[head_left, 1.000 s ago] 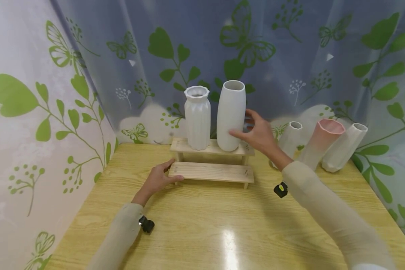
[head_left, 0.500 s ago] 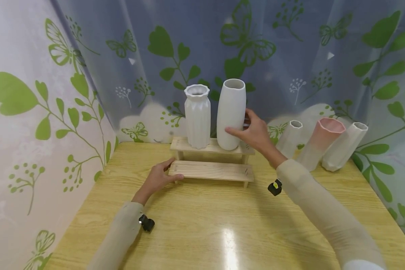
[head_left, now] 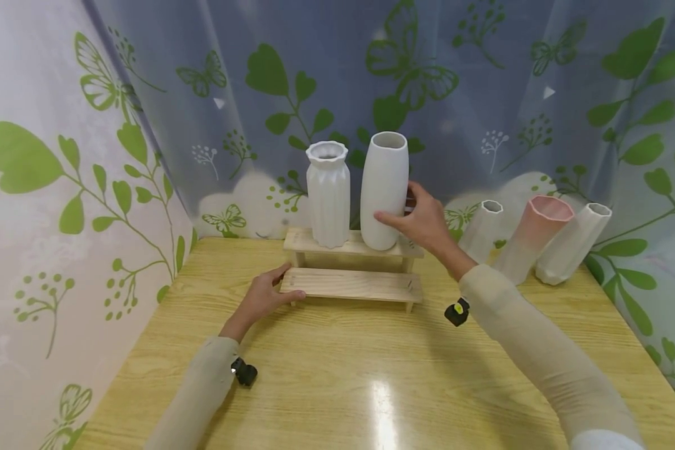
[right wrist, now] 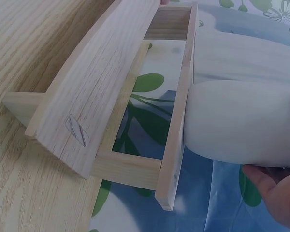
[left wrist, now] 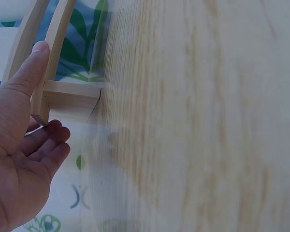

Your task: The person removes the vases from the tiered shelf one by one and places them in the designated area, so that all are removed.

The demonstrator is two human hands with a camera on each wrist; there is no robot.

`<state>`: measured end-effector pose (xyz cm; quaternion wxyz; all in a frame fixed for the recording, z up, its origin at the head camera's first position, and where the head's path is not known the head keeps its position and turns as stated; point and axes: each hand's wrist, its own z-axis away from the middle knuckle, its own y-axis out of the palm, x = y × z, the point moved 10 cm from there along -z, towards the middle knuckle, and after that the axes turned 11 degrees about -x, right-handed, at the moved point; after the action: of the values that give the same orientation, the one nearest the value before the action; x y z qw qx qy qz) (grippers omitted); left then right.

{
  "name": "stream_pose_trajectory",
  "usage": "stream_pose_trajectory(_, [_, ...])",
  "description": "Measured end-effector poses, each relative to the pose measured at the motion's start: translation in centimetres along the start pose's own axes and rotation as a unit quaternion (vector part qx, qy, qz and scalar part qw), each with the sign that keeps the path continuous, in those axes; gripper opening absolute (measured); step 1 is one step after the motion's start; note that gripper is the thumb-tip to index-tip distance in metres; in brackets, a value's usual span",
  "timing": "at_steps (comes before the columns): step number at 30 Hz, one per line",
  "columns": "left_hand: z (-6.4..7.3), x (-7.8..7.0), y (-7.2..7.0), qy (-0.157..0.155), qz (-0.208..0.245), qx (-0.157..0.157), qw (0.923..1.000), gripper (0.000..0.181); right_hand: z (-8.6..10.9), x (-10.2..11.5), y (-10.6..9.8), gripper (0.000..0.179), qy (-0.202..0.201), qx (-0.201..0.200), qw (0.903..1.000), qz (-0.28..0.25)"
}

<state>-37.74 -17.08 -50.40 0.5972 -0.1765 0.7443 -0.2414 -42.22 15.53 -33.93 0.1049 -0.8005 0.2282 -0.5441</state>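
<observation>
A two-step wooden stand [head_left: 351, 284] stands on the table. On its upper step are a fluted white vase [head_left: 329, 200] with a scalloped rim and, to its right, a tall smooth white vase [head_left: 384, 187]. My right hand [head_left: 424, 219] grips the smooth vase low on its right side, thumb in front, other fingers partly hidden behind. In the right wrist view the smooth vase's base [right wrist: 208, 121] meets the upper board. My left hand [head_left: 264, 295] holds the left end of the lower step, thumb [left wrist: 31, 67] along the board and fingers curled at its end.
At the right stand a small white vase [head_left: 484, 231], a pink-and-white vase [head_left: 534, 234] and a faceted white vase [head_left: 574, 244]. A patterned curtain [head_left: 326, 62] hangs behind the wooden table [head_left: 337, 369], with more patterned fabric [head_left: 45, 250] at the left.
My right hand has moved slightly left and closed onto the smooth vase. The left hand and the stand have kept their places.
</observation>
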Motion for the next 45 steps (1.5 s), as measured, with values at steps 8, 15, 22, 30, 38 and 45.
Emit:
stream_pose_trajectory(8, [0.0, 0.1, 0.1, -0.004, -0.001, 0.001, 1.0, 0.097, 0.2, 0.3, -0.3, 0.092, -0.013, -0.018, 0.9998, 0.003])
stream_pose_trajectory(15, [-0.1, 0.2, 0.3, -0.002, 0.0, 0.002, 1.0, 0.098, 0.6, 0.8, -0.7, 0.09, -0.022, -0.026, 0.9994, -0.005])
stream_pose_trajectory(22, [0.0, 0.1, 0.4, 0.002, -0.005, 0.004, 1.0, 0.097, 1.3, 1.1, -1.8, 0.09, -0.013, -0.03, 0.9994, -0.014])
stream_pose_trajectory(30, [0.1, 0.3, 0.4, -0.009, 0.004, 0.003, 0.9999, 0.099, 2.3, 1.3, -3.5, 0.087, -0.032, -0.033, 0.9986, -0.028])
stream_pose_trajectory(38, [0.1, 0.3, 0.1, -0.011, 0.001, -0.002, 0.9999, 0.099, 3.3, 0.9, -5.6, 0.085, -0.024, -0.036, 0.9988, -0.02])
stream_pose_trajectory(45, [0.0, 0.3, 0.0, -0.003, -0.005, 0.0, 1.0, 0.097, 4.6, 0.8, -7.2, 0.08, -0.024, -0.043, 0.9985, -0.025])
